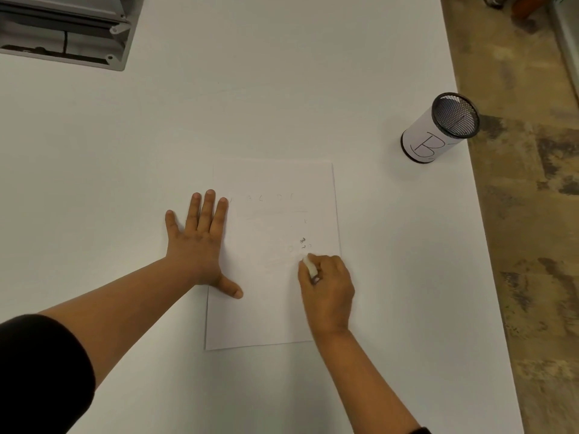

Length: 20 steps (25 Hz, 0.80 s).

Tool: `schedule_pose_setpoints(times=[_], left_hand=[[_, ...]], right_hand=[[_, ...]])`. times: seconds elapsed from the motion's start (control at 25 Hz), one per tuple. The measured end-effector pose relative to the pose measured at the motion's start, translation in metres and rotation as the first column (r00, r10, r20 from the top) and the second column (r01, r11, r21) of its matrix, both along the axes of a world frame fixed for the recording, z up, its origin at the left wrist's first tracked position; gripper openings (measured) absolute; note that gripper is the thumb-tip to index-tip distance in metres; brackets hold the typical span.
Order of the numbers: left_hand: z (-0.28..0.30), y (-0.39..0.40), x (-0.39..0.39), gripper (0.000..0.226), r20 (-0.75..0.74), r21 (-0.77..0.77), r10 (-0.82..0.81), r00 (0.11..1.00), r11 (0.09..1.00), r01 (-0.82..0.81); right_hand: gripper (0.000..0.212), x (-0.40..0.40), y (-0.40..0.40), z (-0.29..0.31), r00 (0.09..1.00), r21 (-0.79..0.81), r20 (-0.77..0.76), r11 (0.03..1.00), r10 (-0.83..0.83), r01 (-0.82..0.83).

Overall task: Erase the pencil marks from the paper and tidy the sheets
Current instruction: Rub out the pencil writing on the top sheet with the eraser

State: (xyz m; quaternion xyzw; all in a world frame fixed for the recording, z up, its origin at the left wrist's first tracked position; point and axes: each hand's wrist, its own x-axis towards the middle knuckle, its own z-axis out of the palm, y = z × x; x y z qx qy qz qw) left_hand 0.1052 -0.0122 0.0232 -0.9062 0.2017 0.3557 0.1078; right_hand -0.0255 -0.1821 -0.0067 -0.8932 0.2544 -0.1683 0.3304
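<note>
Your white sheet of paper point(272, 286) lies flat on the white desk point(282, 89), a little right of the desk's middle and closer to its near edge than its far one, with its long sides running away from you. A thin line along its left and right sides hints at another sheet beneath, though you cannot tell for sure.

Your left hand point(200, 242) lies flat with its fingers spread, palm down, straddling the paper's left edge: the thumb and the side of the palm press on the sheet, while the other fingers rest mostly on the bare desk just beside it.

Your right hand point(329, 286) is curled closed, pinching a small white block eraser point(310, 267) between thumb and fingers. The eraser's tip touches the paper near its right edge, about halfway down the sheet.

Faint pencil marks point(303, 242) sit just above the eraser, darker than the rest; a pale row of letters crosses the upper part of the page.

A black mesh cylinder pen cup point(438, 130), wrapped in white paper bearing a hand-drawn letter B, stands near the desk's right edge, well apart from the sheet. A grey metal device point(65, 29) sits at the far left corner
</note>
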Motion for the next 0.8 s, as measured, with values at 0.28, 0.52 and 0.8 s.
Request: schedule_pose_setpoints(times=[0.28, 0.52, 0.8], left_hand=[[0.000, 0.000, -0.001, 0.159, -0.004, 0.005, -0.004, 1.000, 1.000, 0.004], [-0.001, 0.000, -0.001, 0.161, 0.000, 0.003, -0.007, 1.000, 1.000, 0.007], [-0.001, -0.001, 0.000, 0.158, 0.009, 0.015, -0.018, 1.000, 1.000, 0.018]], right_hand=[[0.019, 0.000, 0.046, -0.002, 0.978, 0.029, 0.034, 0.978, 0.208, -0.209], [0.009, 0.000, 0.015, -0.005, 0.995, 0.078, 0.036, 0.993, -0.094, 0.091], [0.010, -0.003, 0.004, -0.009, 0.995, 0.034, 0.072, 0.997, -0.072, 0.070]])
